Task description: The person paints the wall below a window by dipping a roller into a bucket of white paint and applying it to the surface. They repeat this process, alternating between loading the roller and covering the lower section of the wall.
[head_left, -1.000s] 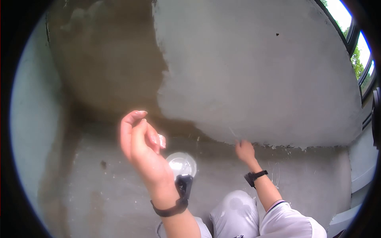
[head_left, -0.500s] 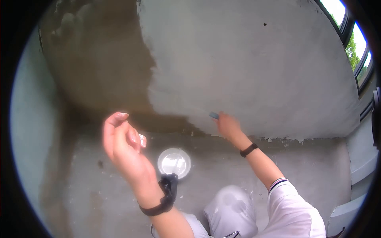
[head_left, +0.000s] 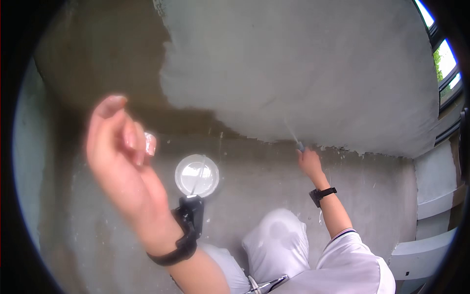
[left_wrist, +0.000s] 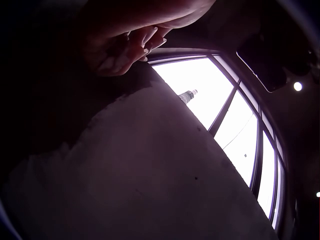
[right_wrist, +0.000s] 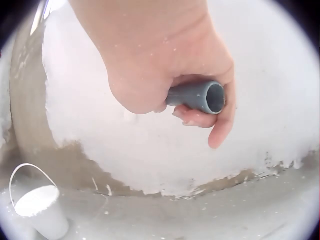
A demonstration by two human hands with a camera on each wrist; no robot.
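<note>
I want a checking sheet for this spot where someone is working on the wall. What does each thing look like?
surface: wall mostly covered in a pale grey coat; bare brown patch on the left; floor grey.
job's things: grey handle, a hollow tube, its far end hidden; white bucket standing on the floor, with a wire bail.
clutter: pale drips along the wall's foot.
hands: right hand grips the grey handle low on the wall; left hand raised, fingers loosely curled, holding nothing.
cables: nothing seen.
surroundings: window at the right, greenery outside.
</note>
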